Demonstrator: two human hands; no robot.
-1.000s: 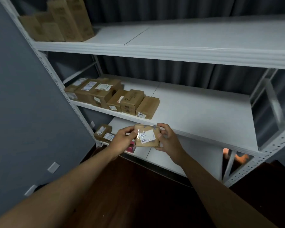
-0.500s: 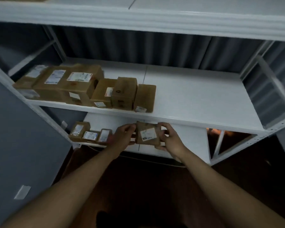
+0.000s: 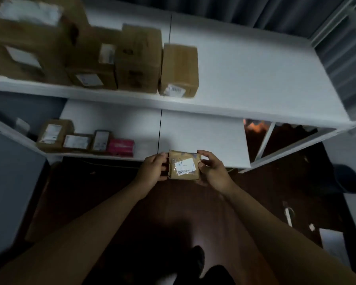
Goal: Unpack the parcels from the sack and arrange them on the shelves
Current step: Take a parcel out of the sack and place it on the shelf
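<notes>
The small brown cardboard parcel with a white label (image 3: pixel 184 165) is held between both hands in front of the lower white shelf (image 3: pixel 201 136), just off its front edge and over the dark floor. Compared to half a second ago the view has tipped way down, so the lower shelf and the floor fill the frame now, but the parcel sits in the same two-handed grip. The left hand (image 3: pixel 153 171) pinches its left edge with curled fingers, and the right hand (image 3: pixel 212 171) wraps the right edge, thumb on top near the label. The parcel lies roughly flat, label face up toward the camera, long axis running left to right between the hands. On the lower shelf, off to the left, sit three small brown labelled boxes (image 3: pixel 74 138) in a row with a pink box (image 3: pixel 121 147) just beside them, well apart from the parcel. The upper white shelf (image 3: pixel 255 79) carries a row of bigger brown cardboard boxes (image 3: pixel 139 58) on its left half, pretty blurred. A dark round bin (image 3: pixel 346 178) stands on the floor at the right. Nothing lies between the parcel and the shelf.
</notes>
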